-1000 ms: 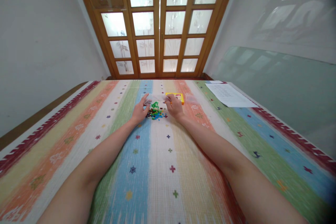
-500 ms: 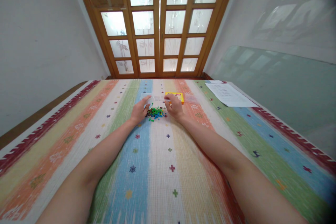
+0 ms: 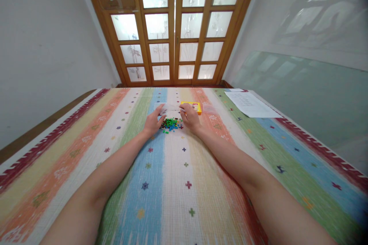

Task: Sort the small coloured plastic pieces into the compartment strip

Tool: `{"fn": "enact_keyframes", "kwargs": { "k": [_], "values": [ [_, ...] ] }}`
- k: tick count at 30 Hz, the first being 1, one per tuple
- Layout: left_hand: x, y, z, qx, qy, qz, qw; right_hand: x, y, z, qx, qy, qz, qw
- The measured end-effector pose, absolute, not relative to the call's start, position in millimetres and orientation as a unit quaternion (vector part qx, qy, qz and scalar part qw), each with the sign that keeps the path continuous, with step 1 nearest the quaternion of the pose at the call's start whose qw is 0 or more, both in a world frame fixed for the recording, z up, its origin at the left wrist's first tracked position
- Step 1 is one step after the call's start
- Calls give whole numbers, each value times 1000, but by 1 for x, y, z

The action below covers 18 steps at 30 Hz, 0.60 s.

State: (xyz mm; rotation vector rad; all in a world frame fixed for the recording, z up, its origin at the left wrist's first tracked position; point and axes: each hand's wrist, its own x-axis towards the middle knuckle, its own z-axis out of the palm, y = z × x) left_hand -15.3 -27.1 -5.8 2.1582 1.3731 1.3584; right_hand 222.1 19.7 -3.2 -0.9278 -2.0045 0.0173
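Striped worktop (image 3: 184, 183) spreads wide toward its near edge. Left hand (image 3: 152, 121) and right hand (image 3: 190, 117) each pinch the clear plastic bag (image 3: 170, 107) in a narrow grip, just above the coloured bricks (image 3: 170, 124).

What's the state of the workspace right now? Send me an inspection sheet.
Surface: striped cloth with small cross and star motifs, lying flat over the table.
Job's things: clear bag held just above a pile of small bricks, mostly green, blue and dark.
Clutter: yellow box behind the right hand; second clear bag beside it; printed sheet at far right.
Grippers: left hand and right hand each appear to pinch one end of the clear bag.
Cables: nothing seen.
Surroundings: wooden glazed doors beyond the table, pale walls either side; no other person in view.
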Motion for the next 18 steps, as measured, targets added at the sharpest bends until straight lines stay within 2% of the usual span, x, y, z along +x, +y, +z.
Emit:
{"fn": "enact_keyframes", "kwargs": {
  "k": [5, 12, 18],
  "values": [
    [-13, -22, -9, 708, 452, 504, 199, 217, 13, -3, -332, -830, 20, 448],
    [-5, -16, -12, 640, 422, 558, 318, 212, 1, 1, -312, -869, 24, 383],
    [-1, -18, -8, 601, 403, 571, 388, 212, 3, -4, -307, -871, 13, 384]
  ]
}}
